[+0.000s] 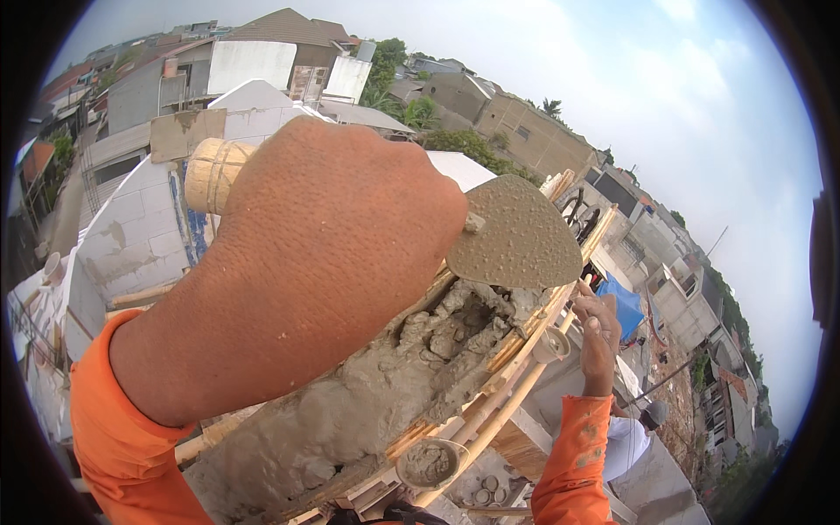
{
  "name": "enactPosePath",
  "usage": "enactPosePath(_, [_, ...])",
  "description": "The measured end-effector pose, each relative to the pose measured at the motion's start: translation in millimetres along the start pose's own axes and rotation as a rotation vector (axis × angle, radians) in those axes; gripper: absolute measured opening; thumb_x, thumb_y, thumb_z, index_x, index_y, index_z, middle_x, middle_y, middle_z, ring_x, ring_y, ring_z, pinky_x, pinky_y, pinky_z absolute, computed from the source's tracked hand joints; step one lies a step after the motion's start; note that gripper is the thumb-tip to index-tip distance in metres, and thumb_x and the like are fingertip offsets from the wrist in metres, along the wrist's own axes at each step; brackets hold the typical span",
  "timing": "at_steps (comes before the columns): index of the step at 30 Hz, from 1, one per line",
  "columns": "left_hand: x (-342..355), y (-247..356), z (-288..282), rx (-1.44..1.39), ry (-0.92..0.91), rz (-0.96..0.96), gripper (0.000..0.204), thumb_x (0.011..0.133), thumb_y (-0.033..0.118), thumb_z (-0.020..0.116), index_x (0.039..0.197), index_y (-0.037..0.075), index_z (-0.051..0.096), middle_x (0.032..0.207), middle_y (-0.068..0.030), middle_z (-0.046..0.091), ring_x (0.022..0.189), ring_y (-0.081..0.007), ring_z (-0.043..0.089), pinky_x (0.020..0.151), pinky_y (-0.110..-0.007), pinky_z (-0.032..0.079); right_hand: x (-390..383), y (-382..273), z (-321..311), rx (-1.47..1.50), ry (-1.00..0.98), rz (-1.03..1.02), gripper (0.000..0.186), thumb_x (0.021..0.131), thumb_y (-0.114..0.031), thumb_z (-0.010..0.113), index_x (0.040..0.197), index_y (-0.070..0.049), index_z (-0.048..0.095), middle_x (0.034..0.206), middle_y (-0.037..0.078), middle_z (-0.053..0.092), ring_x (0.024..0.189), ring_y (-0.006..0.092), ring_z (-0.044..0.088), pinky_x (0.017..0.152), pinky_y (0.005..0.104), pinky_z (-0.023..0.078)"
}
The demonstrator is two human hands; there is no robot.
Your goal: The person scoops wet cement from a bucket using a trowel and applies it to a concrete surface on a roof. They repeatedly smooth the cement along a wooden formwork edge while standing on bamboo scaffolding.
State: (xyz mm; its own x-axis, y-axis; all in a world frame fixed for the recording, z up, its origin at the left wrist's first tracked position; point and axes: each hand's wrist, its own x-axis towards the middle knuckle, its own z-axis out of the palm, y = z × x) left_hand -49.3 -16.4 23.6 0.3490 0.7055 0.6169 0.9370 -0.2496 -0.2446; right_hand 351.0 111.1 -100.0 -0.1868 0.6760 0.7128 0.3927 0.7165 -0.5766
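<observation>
Orange sleeves frame a bricklayer's trowel point(516, 232) at work high above a neighbourhood of rooftops point(289, 24), its mortar-coated blade raised over the far end of timber formwork point(500, 381) filled with wet concrete point(341, 416). The left hand point(341, 214) closes firmly around the trowel's pale wooden handle point(213, 175), whose butt juts out toward the left. Just outside the formwork's right edge, the right hand point(598, 337) hangs with fingers curled; whether it grips anything cannot be told. Two round bowls sit along that same edge, the nearer bowl point(460, 457) containing concrete, the farther bowl point(560, 339) close to the right hand. Beyond lie a blue tarpaulin point(620, 306) and a person in a white top point(624, 444).
</observation>
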Motion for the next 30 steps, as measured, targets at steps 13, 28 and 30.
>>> enactPosePath(13, [6,32,-9,0.428,0.093,-0.137,0.004,0.076,0.008,0.065,0.072,0.008,0.066,0.068,-0.0080,0.063,0.073,-0.0214,0.064,0.066,-0.034,0.049,1,16,10,0.173,0.007,-0.054,0.055,0.087,-0.054,0.063,0.106,-0.003,0.069,0.103,0.011,0.053,0.125,0.0330,0.049,0.103,0.0440,0.036])
enactPosePath(28, [59,103,-23,0.777,-0.226,-0.117,0.004,0.077,0.007,0.065,0.073,0.007,0.065,0.069,-0.0069,0.062,0.072,-0.0222,0.063,0.065,-0.037,0.048,8,31,5,0.187,-0.094,-0.261,0.042,0.086,-0.043,0.068,0.105,-0.005,0.070,0.094,0.009,0.049,0.113,0.0313,0.053,0.102,0.0450,0.039])
enactPosePath(30, [73,122,-28,0.858,-0.323,-0.091,0.002,0.076,0.007,0.067,0.074,0.007,0.066,0.070,-0.0072,0.063,0.073,-0.0211,0.064,0.065,-0.036,0.049,7,32,5,0.182,-0.081,-0.285,0.041,0.086,-0.042,0.069,0.105,-0.006,0.070,0.092,0.009,0.049,0.113,0.0319,0.054,0.101,0.0451,0.040])
